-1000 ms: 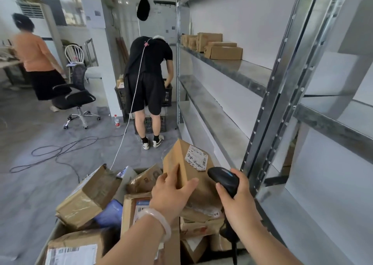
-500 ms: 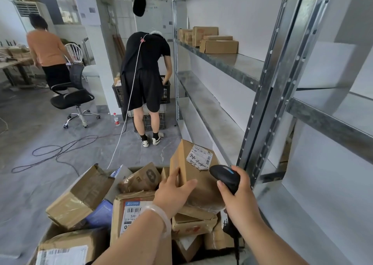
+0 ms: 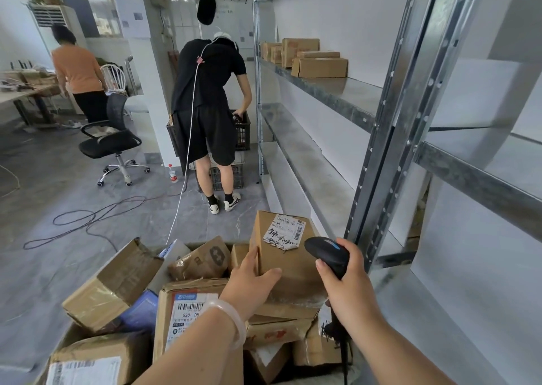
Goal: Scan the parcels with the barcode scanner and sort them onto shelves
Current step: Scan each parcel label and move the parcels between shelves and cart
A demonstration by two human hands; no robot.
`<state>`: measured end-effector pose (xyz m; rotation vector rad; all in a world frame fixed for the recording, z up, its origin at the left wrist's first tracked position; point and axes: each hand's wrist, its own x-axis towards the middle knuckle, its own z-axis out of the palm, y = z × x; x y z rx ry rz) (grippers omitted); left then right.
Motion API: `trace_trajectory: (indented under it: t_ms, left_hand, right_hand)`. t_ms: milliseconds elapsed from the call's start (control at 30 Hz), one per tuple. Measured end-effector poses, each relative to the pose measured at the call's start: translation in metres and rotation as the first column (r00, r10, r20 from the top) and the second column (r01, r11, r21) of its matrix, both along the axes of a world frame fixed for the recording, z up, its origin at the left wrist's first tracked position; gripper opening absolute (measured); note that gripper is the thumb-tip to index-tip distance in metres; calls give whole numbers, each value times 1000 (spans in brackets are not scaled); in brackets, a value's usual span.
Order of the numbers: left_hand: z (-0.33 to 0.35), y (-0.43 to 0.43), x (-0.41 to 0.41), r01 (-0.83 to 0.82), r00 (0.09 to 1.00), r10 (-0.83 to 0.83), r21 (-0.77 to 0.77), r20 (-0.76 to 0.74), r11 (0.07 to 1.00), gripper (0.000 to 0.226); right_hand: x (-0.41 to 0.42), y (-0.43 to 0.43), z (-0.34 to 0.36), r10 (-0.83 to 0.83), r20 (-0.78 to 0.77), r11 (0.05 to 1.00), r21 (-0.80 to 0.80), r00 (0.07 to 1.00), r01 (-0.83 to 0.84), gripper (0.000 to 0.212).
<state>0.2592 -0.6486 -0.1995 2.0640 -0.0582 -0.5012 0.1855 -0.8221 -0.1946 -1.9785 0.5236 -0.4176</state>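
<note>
Shelves [image 3: 337,91] run along our right. We're at the scan step. Over the pile of parcels [image 3: 117,285], our left hand [image 3: 252,285] grips one parcel [image 3: 290,270], long axis near upright and top tipped away. Our right hand [image 3: 349,285] is wrapped round the scanner [image 3: 325,252], nose pointing left at the parcel. The label [image 3: 286,230] faces up toward us. Next move, we reckon: raise the nose onto the barcode.

We wear a smooth, milky-white bangle [image 3: 237,324] round the wrist of our left hand [image 3: 249,285]; it is a plain closed ring, slightly translucent, and any marking on it is too small to tell. Our left forearm [image 3: 190,352] and right forearm [image 3: 404,352] are bare down to the frame's lower edge. On our right hand [image 3: 349,290] the thumbnail is short and plain.
</note>
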Motion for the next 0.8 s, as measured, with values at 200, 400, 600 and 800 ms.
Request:
trace_trajectory:
  t_ms: [200, 400, 600, 800]
  left_hand:
    - [17, -4, -8, -2, 995, -7, 94, 95, 996, 78]
    - [32, -6, -12, 61, 940, -137, 241, 313, 969, 79]
    - [57, -3, -24, 139, 839, -273, 300, 471, 944, 75]
    - [86, 8, -62, 296, 732, -420, 305, 536, 905, 74]
  right_hand:
    - [-5, -3, 3, -9, 39, 1000, -13, 999, 10, 49]
    - [-20, 2, 17, -27, 112, 997, -73, 993, 35, 53]
    - [-48, 23, 39, -88, 203, 994, -43, 975, 99, 52]
    - [-107, 58, 68, -195, 296, 961, -135, 935, 243, 54]
